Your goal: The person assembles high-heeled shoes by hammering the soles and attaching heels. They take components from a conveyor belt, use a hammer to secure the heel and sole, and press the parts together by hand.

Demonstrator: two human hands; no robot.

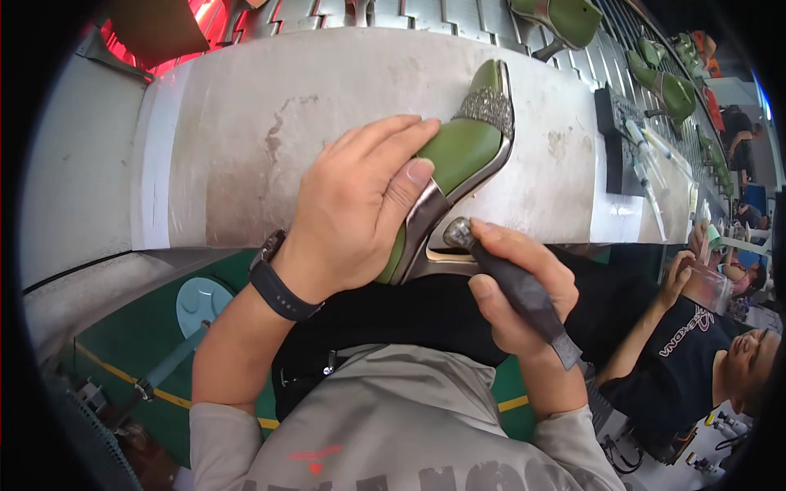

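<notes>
A green high-heeled shoe [467, 155] lies on its side on a pale, stained work surface [229, 139], its toe pointing away. Sparkling grey trim crosses the shoe near the toe, and a dark metallic band runs along its edge. My left hand [356, 196] is closed around the middle and heel part, thumb on top, hiding some of it. In my right hand [524, 286] is a dark-handled tool [524, 299] with a rounded, shiny grey head. That head is close beside the shoe's arch and heel; whether they touch I cannot tell.
Beyond the surface runs a slatted metal conveyor [426, 12] carrying green shoes [573, 23]. Red light glows around a brown panel [155, 33] at far left. A black tray [618, 139] and several syringes [647, 164] lie at right. A co-worker [679, 360] holds a clear container [706, 286].
</notes>
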